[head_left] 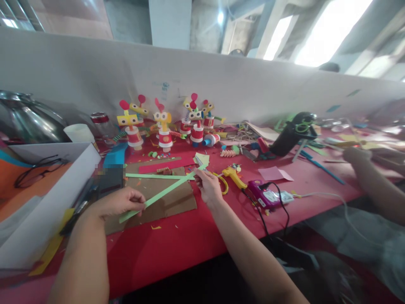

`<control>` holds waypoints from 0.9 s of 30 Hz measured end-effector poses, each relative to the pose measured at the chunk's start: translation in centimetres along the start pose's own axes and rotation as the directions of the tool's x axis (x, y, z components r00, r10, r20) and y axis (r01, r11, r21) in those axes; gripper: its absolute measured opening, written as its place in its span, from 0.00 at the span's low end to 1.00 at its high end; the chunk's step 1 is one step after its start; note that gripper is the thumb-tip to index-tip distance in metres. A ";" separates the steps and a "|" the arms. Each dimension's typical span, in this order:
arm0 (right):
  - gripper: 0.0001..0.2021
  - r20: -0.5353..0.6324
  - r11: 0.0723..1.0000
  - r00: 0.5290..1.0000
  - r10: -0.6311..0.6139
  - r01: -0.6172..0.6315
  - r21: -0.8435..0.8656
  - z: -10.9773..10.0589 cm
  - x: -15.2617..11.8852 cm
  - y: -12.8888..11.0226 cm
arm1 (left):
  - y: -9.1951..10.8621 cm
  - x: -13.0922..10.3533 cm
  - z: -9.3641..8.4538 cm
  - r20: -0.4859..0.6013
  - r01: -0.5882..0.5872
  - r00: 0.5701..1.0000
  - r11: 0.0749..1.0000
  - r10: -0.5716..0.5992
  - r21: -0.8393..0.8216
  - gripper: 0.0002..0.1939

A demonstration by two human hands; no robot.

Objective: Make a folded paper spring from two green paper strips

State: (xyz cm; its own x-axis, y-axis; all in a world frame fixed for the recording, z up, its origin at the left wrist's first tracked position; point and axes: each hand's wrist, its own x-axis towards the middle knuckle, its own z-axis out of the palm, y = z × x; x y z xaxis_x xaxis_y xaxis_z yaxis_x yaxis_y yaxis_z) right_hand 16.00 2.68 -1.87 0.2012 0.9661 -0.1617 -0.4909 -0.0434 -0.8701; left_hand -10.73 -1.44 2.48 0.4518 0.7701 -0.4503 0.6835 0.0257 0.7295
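Observation:
A long light-green paper strip (164,192) slants over a piece of brown cardboard (177,202). Near its lower left end, my left hand (125,202) is closed on it. My right hand (207,183) pinches the same strip near its upper right end. Behind it, a second green paper strip (148,176) lies across the cardboard, its right end reaching under the held one. A small folded paper spring (165,171) sits just beyond, beside a flat red strip (150,167). Scissors with yellow handles (224,184) lie partly hidden behind my right hand.
Several paper-cup figures (165,139) stand at the back. Right of my hand are a yellow glue gun (234,176) and a purple power strip (264,196) with cords. A white box (53,152) flanks the left side. Another person's hand (356,156) is at far right.

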 end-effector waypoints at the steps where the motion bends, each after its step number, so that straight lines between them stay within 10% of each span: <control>1: 0.12 -0.012 1.000 1.000 -0.002 0.002 -0.007 0.0 0.0 0.1 | 0.0 0.1 0.1 -0.023 0.003 1.000 1.000 -0.004 -0.016 0.13; 9: 0.13 0.018 0.994 1.000 -0.012 0.014 -0.107 0.4 -0.3 1.1 | 2.1 3.5 3.4 -0.402 -0.144 0.914 0.970 0.055 -0.194 0.19; 19: 0.14 0.021 0.966 0.999 -0.047 0.051 -0.255 0.6 -0.2 1.1 | 2.1 3.0 3.5 -0.363 -0.071 0.932 0.968 -0.022 -0.241 0.14; 27: 0.14 0.038 0.964 0.998 -0.042 0.050 -0.260 0.4 0.2 1.3 | 2.0 4.1 4.4 -0.407 -0.197 0.910 0.948 0.083 -0.249 0.28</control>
State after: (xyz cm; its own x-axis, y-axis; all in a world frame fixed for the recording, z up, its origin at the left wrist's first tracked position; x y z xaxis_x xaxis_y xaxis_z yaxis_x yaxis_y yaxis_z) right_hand 15.05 2.94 -2.88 0.1893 0.9760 -0.1077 -0.2426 -0.0598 -0.9683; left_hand -4.97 -1.01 -0.18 0.2337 0.9622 -0.1397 0.4162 0.0308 0.9087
